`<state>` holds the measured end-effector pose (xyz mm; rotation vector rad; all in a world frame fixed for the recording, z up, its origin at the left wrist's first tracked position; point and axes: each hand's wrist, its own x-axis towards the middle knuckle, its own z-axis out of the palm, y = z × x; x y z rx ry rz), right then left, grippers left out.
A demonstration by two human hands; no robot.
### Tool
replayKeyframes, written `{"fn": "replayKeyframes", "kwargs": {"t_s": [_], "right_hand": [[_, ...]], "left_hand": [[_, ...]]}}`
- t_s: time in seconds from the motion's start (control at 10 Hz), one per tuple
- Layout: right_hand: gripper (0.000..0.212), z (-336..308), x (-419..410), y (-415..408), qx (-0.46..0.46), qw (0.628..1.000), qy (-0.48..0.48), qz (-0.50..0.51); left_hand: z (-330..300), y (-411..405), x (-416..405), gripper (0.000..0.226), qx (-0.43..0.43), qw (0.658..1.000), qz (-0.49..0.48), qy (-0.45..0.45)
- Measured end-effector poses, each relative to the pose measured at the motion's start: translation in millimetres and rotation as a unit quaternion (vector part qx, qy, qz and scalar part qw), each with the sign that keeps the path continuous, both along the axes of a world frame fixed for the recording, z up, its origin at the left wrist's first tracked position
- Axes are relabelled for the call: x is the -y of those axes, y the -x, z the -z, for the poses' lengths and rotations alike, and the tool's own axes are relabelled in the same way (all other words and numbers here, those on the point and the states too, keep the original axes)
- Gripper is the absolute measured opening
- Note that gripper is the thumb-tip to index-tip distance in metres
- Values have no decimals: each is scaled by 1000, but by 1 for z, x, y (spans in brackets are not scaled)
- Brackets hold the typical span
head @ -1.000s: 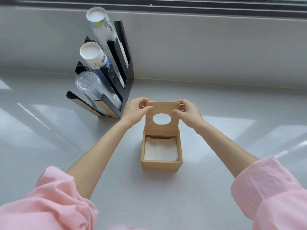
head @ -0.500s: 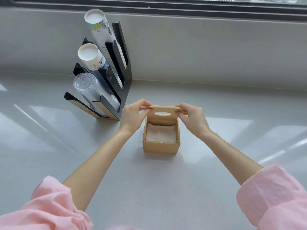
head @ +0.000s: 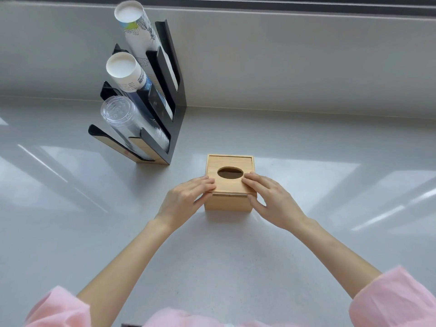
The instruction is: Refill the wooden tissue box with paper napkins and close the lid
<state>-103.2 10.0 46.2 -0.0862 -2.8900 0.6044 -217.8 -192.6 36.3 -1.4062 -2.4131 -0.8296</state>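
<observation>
The wooden tissue box [head: 228, 204] stands on the grey counter in the middle of the view. Its lid [head: 230, 184], with an oval hole, lies flat on top, its near edge sitting slightly raised above the box's front wall. My left hand [head: 186, 200] grips the lid's near left corner, fingers on top and thumb at the box side. My right hand [head: 271, 199] holds the near right corner the same way. The napkins inside are hidden; the hole looks dark.
A black cup dispenser rack [head: 165, 109] stands to the far left of the box, holding stacks of paper cups [head: 127, 72] and clear plastic cups [head: 122, 116]. A grey wall ledge [head: 306, 67] runs behind. Pink sleeves cover both forearms near the bottom.
The lid stood upright a second ago, with white napkins showing in the box. Both hands swung it down toward me, and it now lies on top of the box.
</observation>
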Motion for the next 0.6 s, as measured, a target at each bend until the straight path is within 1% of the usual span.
{"fn": "replayKeyframes", "kwargs": {"t_s": [0.1,0.3,0.5,0.6], "right_hand": [[36,7,1,-1,2,1000,4,1],[38,13,5,-2,-30,1000,7,2],[43,14,1,-5,16,1000,8,-1],[42,5,0,1,33,999,19,14]], "left_hand": [[6,-3,1,13,-1,1000,-2,18],[4,-3,-2,12,-3,1000,-11,20],[11,-10,5,23,-23,998,-11,64],[4,-10,-1,24,-22,997,-24,73]]}}
